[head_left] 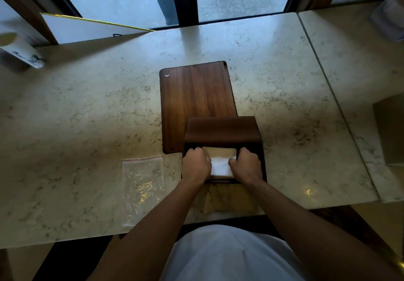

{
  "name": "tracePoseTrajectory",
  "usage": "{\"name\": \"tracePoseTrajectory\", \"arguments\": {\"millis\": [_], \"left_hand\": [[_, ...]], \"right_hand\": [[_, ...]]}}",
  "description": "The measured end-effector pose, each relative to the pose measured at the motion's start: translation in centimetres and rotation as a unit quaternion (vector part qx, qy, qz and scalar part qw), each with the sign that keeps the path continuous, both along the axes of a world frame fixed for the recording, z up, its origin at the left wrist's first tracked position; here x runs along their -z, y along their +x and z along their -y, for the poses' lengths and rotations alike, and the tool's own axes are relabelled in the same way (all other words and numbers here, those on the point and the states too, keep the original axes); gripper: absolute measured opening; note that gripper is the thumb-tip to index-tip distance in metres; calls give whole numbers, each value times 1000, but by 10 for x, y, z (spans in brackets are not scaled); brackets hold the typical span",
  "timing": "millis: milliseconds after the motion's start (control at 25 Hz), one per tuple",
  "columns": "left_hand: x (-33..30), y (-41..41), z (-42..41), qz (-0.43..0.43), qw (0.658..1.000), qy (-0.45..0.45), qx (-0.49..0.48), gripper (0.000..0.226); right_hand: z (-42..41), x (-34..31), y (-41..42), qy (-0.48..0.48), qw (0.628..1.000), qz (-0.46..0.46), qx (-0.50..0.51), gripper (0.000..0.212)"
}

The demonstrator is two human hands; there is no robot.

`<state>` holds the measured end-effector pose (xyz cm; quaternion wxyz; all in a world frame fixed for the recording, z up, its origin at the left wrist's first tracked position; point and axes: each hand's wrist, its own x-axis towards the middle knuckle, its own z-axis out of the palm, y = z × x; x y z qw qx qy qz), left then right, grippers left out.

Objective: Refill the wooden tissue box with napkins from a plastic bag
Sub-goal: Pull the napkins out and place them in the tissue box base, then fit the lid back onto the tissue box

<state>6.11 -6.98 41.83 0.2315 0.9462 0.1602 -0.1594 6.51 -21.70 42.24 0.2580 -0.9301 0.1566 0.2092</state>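
Observation:
The dark wooden tissue box (220, 130) stands open-side up on the marble counter, near the front edge. A white stack of napkins (220, 165) sits inside it. My left hand (195, 164) grips the stack's left side and my right hand (247, 164) grips its right side, both reaching down into the box. The box's flat wooden lid (196, 99) lies on the counter just behind the box. A clear plastic zip bag (143, 190) with a red seal lies flat and looks empty, left of the box.
A white cup with a dark print (21, 54) stands at the far left. A white board with a gold edge (91, 30) leans at the back left by the window. A tan box (391, 132) sits at the right edge, past a seam (323, 77) in the counter.

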Motion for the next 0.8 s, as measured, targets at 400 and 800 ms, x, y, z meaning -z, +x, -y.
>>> {"name": "tracePoseTrajectory", "arguments": {"millis": [400, 800], "left_hand": [[-28, 30, -40, 132, 987, -58, -69, 12], [-6, 75, -68, -67, 948, -227, -211, 21]], "right_hand": [[31, -33, 27, 73, 977, 198, 20, 12], [67, 2, 86, 85, 989, 39, 118, 26]]}}
